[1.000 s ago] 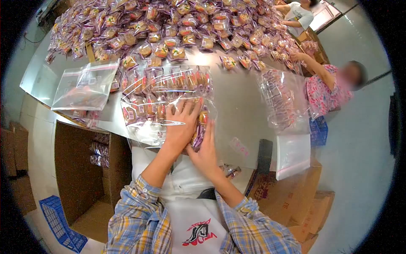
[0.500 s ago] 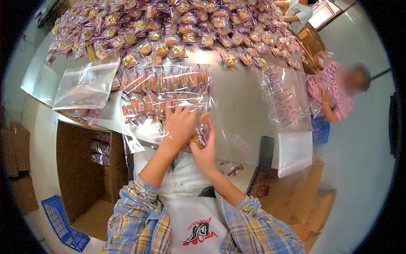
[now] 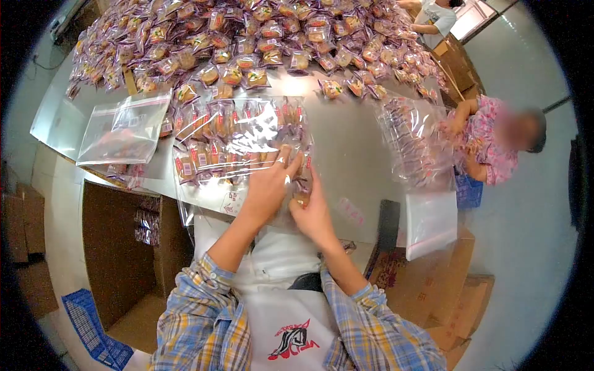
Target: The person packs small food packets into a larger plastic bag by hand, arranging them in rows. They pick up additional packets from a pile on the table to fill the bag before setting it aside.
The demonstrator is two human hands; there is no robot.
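A large clear plastic bag (image 3: 213,198) lies flat in front of me, with rows of small wrapped pastries (image 3: 216,120) inside. My left hand (image 3: 267,190) reaches over the lower row at its right end, fingers stretched out on the wrappers; glints of clear film cross them. Close beside it, at the bag's lower right, my right hand (image 3: 314,213) has thumb and fingers closed about a wrapped pastry (image 3: 302,196). Part of that pastry is hidden by the fingers.
A heap of wrapped pastries (image 3: 247,37) covers the back of the metal table (image 3: 352,148). Another clear bag (image 3: 124,127) lies left; a filled bag (image 3: 414,139) and a stack of flat bags (image 3: 431,222) lie right. An open carton (image 3: 124,260) stands below left. A co-worker (image 3: 489,139) works at right.
Both hands have shifted slightly right, and my left fingers now spread over the row's right end. The film over the rows lies differently. The co-worker's arms have moved toward the filled bag.
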